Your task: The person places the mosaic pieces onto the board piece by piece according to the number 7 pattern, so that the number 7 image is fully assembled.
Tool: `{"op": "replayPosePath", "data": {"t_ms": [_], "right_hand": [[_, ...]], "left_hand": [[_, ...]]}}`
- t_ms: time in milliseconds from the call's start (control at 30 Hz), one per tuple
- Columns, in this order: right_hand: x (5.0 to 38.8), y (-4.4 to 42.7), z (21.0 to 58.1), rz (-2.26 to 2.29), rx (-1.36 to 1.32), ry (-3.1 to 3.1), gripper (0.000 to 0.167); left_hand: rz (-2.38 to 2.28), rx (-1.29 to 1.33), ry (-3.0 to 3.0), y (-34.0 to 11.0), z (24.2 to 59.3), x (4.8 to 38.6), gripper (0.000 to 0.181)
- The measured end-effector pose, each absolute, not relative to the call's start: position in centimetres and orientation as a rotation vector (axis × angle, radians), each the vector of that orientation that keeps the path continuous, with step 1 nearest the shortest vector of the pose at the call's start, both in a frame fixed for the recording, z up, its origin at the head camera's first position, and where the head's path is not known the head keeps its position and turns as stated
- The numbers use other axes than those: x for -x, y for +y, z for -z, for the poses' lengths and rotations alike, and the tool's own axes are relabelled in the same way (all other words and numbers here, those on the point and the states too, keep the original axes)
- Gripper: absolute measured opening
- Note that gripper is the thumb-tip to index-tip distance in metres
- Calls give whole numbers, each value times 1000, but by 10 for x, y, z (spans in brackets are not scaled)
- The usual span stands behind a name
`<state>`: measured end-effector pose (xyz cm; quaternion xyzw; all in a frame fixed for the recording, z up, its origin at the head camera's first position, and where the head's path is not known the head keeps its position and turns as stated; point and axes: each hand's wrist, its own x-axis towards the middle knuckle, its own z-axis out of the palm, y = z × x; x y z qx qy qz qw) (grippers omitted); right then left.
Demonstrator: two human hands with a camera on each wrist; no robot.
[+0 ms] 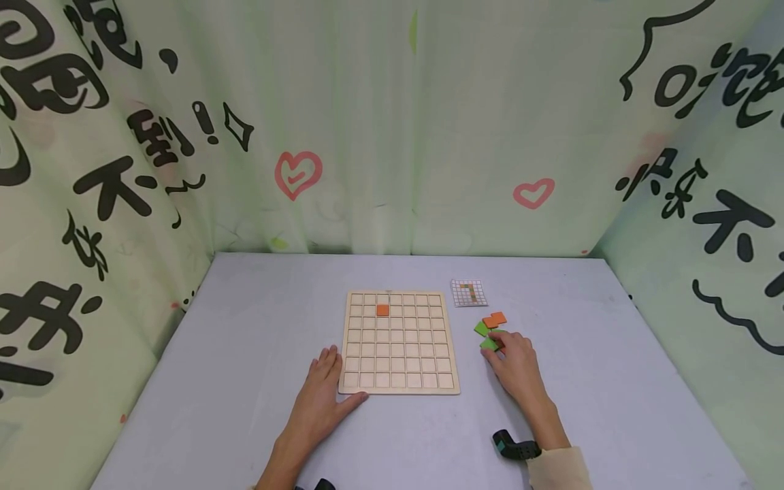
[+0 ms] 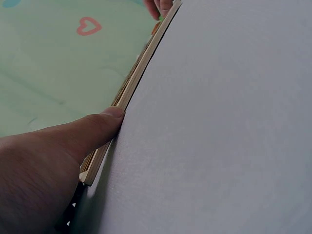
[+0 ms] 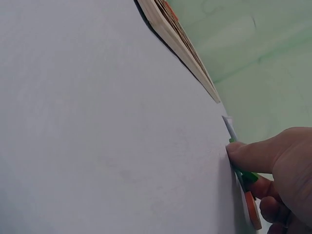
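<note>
A wooden grid board (image 1: 397,344) lies on the table, with one orange square (image 1: 382,310) in a cell near its top. My left hand (image 1: 318,401) rests at the board's lower left corner, thumb against the front edge; the left wrist view shows that thumb (image 2: 97,127) on the wooden edge. Right of the board, my right hand (image 1: 520,371) has thumb and fingers on a green tile (image 1: 489,345). Beside it lie another green tile (image 1: 482,329) and orange tiles (image 1: 492,321). In the right wrist view my right hand (image 3: 287,170) pinches a green piece (image 3: 249,177), partly hidden by the fingers.
A small card (image 1: 469,293) with a printed grid pattern lies beyond the tiles, right of the board's top corner. The table (image 1: 245,327) reaches back to a pale green curtain (image 1: 380,122) with black writing and red hearts. A black band (image 1: 517,448) is on the right wrist.
</note>
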<state>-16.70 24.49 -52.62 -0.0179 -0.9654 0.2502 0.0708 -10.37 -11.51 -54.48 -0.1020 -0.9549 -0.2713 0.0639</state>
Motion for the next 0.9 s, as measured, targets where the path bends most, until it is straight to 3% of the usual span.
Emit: {"op": "replayPosePath", "data": {"t_ms": [400, 900], "right_hand": [[168, 247, 528, -785, 28, -2884, 37], [173, 242, 524, -849, 6, -2773, 24]], "left_hand": [[835, 292, -2900, -115, 544, 104, 88], [829, 277, -2915, -114, 544, 104, 89]]}}
